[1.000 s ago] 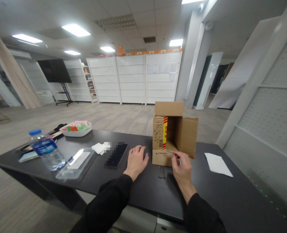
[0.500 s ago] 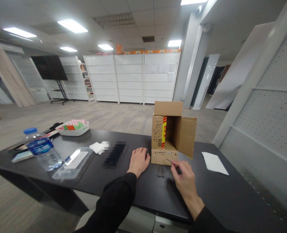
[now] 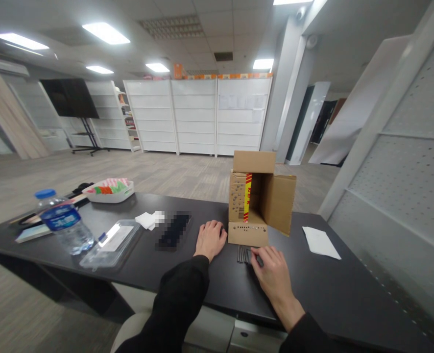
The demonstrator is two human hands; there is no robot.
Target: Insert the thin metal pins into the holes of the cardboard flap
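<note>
A cardboard box [image 3: 248,234] stands on the dark table with its flaps spread, showing small holes and studs in its front and side flaps. My left hand [image 3: 210,239] rests palm down just left of the box, fingers laid on the tabletop. In front of the box, several long dark nails [image 3: 242,254] lie side by side, heads toward me. My right hand [image 3: 272,267] is at the right end of this row, thumb and forefinger pinched on a nail that is mostly hidden by the fingers.
Left of my hands lie a dark phone [image 3: 173,230], crumpled white tissue [image 3: 147,220] and a clear plastic case [image 3: 110,245]. Beyond are a water bottle [image 3: 64,223] and a white basket [image 3: 119,197] with coloured packets. White paper [image 3: 321,242] lies at right.
My right hand has moved left and toward me, from the box's front flap to the row of nails, carrying the nail. My left hand has stayed beside the box.
</note>
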